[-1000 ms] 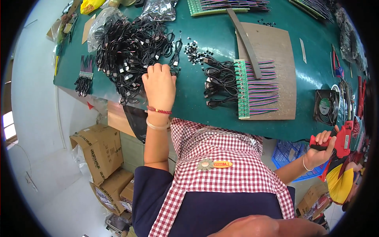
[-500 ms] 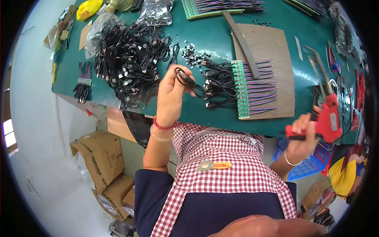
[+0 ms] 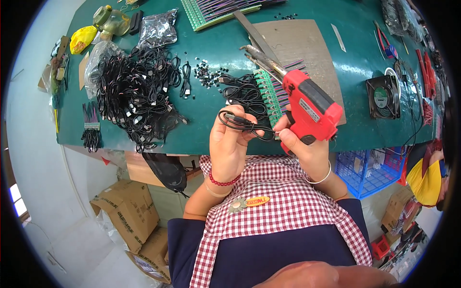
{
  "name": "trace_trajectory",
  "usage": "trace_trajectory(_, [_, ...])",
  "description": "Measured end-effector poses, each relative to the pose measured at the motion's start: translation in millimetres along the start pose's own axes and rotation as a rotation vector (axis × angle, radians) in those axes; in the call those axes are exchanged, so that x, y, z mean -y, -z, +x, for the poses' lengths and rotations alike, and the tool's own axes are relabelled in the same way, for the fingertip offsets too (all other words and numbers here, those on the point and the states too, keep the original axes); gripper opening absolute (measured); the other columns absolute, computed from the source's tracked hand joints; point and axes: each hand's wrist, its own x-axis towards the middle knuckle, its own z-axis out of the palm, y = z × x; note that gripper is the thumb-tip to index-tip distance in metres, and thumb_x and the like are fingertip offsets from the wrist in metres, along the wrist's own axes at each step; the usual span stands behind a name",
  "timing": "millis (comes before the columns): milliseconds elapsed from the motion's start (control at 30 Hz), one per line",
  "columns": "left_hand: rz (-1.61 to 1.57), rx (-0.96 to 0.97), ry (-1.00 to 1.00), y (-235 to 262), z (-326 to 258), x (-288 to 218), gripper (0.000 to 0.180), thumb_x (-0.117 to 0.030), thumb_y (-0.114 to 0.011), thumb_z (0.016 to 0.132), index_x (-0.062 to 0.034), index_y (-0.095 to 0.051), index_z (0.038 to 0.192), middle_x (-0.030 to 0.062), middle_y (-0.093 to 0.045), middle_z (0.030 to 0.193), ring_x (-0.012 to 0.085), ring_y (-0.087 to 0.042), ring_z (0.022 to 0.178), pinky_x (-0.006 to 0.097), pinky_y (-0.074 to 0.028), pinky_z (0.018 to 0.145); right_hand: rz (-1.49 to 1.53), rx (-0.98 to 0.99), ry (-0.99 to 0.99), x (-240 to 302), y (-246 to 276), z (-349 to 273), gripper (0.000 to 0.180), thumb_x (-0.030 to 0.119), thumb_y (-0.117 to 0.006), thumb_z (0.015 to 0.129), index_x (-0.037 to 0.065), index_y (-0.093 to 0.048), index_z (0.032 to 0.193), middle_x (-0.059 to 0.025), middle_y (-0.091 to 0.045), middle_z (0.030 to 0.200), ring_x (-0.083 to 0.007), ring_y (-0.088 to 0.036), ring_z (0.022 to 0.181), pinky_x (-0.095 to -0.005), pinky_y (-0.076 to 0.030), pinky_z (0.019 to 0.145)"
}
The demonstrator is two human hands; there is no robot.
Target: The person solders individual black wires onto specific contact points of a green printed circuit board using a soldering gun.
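Observation:
My left hand [image 3: 227, 149] pinches a coiled black USB cable [image 3: 245, 124] above the near edge of the table. My right hand [image 3: 309, 152] grips a red soldering gun [image 3: 307, 115] with a dark top. Its metal tip points up and left over the boards. Thumb and fingertip of that hand also meet at the cable's free end, beside my left fingers. Just beyond lies a row of green circuit boards [image 3: 270, 96] with black cables [image 3: 245, 93] on their left and coloured wires on their right, partly hidden by the gun.
A large heap of black cables [image 3: 134, 96] lies at left, with small loose connectors [image 3: 207, 73] beside it. A metal bar [image 3: 254, 33] rests across a brown board [image 3: 302, 43]. At right stand a square fan [image 3: 382, 97] and, below table level, a blue basket [image 3: 370, 173].
My right hand has brought the soldering gun in from the far right to the left hand. The left hand has come nearer with the cable. The whole view has shifted.

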Motion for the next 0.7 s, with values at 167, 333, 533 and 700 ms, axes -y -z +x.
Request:
trace_trajectory(167, [0.225,-0.055,-0.046,-3.5,-3.4,-2.3,0.026,-0.009,-0.054,0.093,-0.0045,-0.047,0.117,0.0079,-0.047,0.115,0.0181,-0.057,0.097,0.035,-0.048,0.088,-0.014,0.067,-0.033,-7.8,10.0,-4.6,0.047,-0.001,-0.062,0.083,-0.001,-0.042,0.125,-0.0082,-0.059,0.088,-0.0153,-0.057,0.083,-0.0296,-0.048,0.074])
trace_trajectory(333, [1.395,0.424,-0.734,-23.8,2.4,-15.0,0.052,-0.005,-0.069,0.072,-0.0016,-0.045,0.118,0.0114,-0.060,0.101,0.0270,-0.057,0.099,0.047,-0.034,0.103,-0.008,0.133,0.017,-1.2,16.1,-1.0,0.046,-0.001,-0.061,0.083,-0.001,-0.042,0.125,-0.0080,-0.058,0.087,-0.0133,-0.056,0.080,-0.0275,-0.047,0.072])
trace_trajectory(533, [1.181,0.312,-0.298,-19.6,-8.6,3.4,0.027,-0.003,-0.070,0.073,-0.0015,-0.054,0.094,0.0129,-0.060,0.080,0.0241,-0.062,0.071,0.035,-0.048,0.065,-0.157,-0.025,0.086,2.8,9.0,-1.7,0.015,0.008,-0.065,0.086,0.000,-0.060,0.097,-0.0002,-0.060,0.084,-0.0072,-0.057,0.076,-0.0242,-0.045,0.064])
trace_trajectory(700, [1.270,0.304,-0.121,-19.8,-1.1,-8.6,0.019,-0.006,-0.070,0.074,-0.0009,-0.057,0.087,0.0111,-0.059,0.069,0.0191,-0.060,0.057,0.030,-0.047,0.052,-0.383,0.062,0.117,-13.2,29.7,2.2,0.024,0.005,-0.071,0.080,-0.001,-0.061,0.101,-0.0050,-0.066,0.088,-0.0094,-0.062,0.077,-0.0222,-0.047,0.068])
